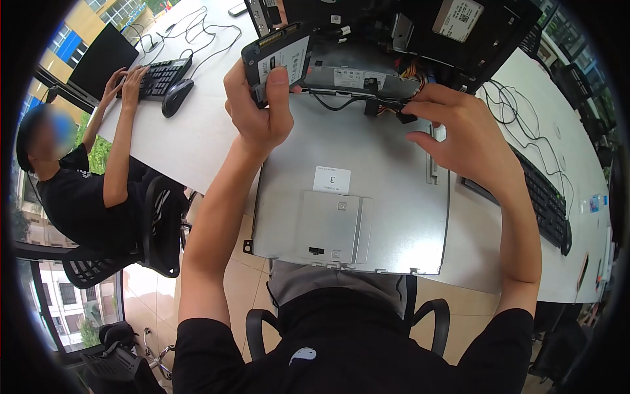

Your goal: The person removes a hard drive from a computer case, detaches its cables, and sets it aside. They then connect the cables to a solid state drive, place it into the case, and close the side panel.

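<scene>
My left hand (259, 111) is closed around a 2.5-inch solid-state drive (287, 62), thumb across its white label and its gold contact edge facing up. My right hand (462, 128) has its fingers curled at a black cable connector (407, 117); the index fingertip touches it and the thumb sits a little below. Coloured wires (410, 69) run up behind those fingers into the open computer case (367, 49). Below both hands lies the case's flat metal side panel (394, 197), marked with a white sticker (332, 179) reading 3.
At the left, another person (85, 177) types on a keyboard (164, 77) beside a mouse (177, 98). A second keyboard (541, 197) and a mouse (566, 238) lie on the right, with loose cables (518, 115) behind. A chair armrest (433, 325) is close to my body.
</scene>
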`<move>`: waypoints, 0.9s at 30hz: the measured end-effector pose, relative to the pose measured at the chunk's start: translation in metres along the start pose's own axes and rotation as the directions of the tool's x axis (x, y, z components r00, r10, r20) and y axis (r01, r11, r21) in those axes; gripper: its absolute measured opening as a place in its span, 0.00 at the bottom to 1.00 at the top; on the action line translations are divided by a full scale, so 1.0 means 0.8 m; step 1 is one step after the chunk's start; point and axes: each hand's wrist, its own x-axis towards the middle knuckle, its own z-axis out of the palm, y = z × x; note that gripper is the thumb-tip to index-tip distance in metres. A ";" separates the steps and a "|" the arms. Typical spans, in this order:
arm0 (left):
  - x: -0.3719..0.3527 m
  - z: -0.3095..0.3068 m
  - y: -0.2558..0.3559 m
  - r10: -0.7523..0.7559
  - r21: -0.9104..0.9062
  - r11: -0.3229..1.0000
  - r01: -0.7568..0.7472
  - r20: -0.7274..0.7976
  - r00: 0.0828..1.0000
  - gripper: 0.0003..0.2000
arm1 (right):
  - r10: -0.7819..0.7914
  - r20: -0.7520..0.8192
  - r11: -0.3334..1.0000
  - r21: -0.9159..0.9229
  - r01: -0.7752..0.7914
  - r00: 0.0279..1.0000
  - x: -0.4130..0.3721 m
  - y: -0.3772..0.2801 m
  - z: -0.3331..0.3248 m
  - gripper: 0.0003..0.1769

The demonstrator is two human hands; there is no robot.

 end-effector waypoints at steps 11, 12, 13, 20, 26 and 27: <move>-0.006 -0.005 -0.005 -0.013 0.036 0.999 0.011 0.065 0.998 0.15 | -0.070 0.017 0.997 -0.022 0.071 0.997 0.001 0.005 0.005 0.10; -0.005 -0.006 -0.005 -0.004 0.041 0.999 0.001 0.074 0.997 0.15 | -0.065 0.011 0.998 -0.023 0.065 0.998 0.001 0.003 0.006 0.09; -0.005 -0.006 -0.004 -0.004 0.038 0.999 0.001 0.073 0.997 0.15 | -0.075 0.014 0.996 -0.046 0.076 0.997 0.000 0.004 0.008 0.10; -0.006 -0.007 -0.006 0.023 0.054 0.998 -0.027 0.076 0.997 0.15 | -0.084 -0.018 0.993 -0.088 0.082 0.996 0.002 0.014 0.015 0.11; -0.007 -0.008 -0.008 0.013 0.039 0.999 -0.015 0.065 0.998 0.14 | -0.080 -0.032 0.997 -0.001 0.080 0.996 0.003 0.019 -0.006 0.12; -0.007 -0.007 -0.007 0.006 0.022 1.000 -0.007 0.063 0.998 0.14 | -0.085 -0.026 0.996 0.005 0.085 0.996 0.003 0.021 -0.008 0.12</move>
